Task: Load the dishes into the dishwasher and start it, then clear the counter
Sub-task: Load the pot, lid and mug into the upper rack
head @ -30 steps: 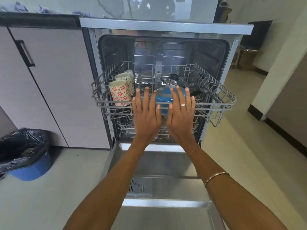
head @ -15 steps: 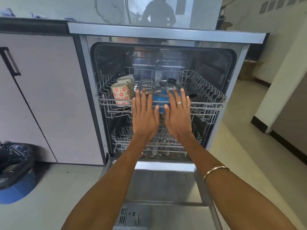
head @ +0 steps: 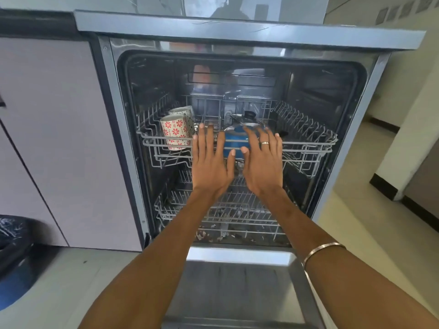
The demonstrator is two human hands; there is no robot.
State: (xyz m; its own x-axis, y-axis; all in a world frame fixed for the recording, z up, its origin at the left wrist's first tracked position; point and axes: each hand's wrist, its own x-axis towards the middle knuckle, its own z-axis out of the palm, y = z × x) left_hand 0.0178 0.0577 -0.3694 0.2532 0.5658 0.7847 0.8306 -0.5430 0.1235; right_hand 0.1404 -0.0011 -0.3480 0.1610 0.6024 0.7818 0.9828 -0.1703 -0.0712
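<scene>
Bin (head: 14, 257) sits at lower left of frame. Floral cups (head: 174, 131) lie tipped on their sides at the left end of the upper rack (head: 308, 144). Left hand (head: 210, 167) and right hand (head: 262, 166) are both flat, fingers spread, no grip on anything, palms against the rack's front rail at center frame. Blue bowl (head: 235, 140) sits behind them, tilted on edge.

— What's in the open dishwasher (head: 237, 34)?
— Its upper rack (head: 308, 143) holds two red-flowered cups (head: 174, 131) lying on their sides at left, a blue bowl (head: 235, 141) centre, a black-knobbed lid (head: 248, 118) behind it. The door (head: 237, 288) lies folded down.
</scene>
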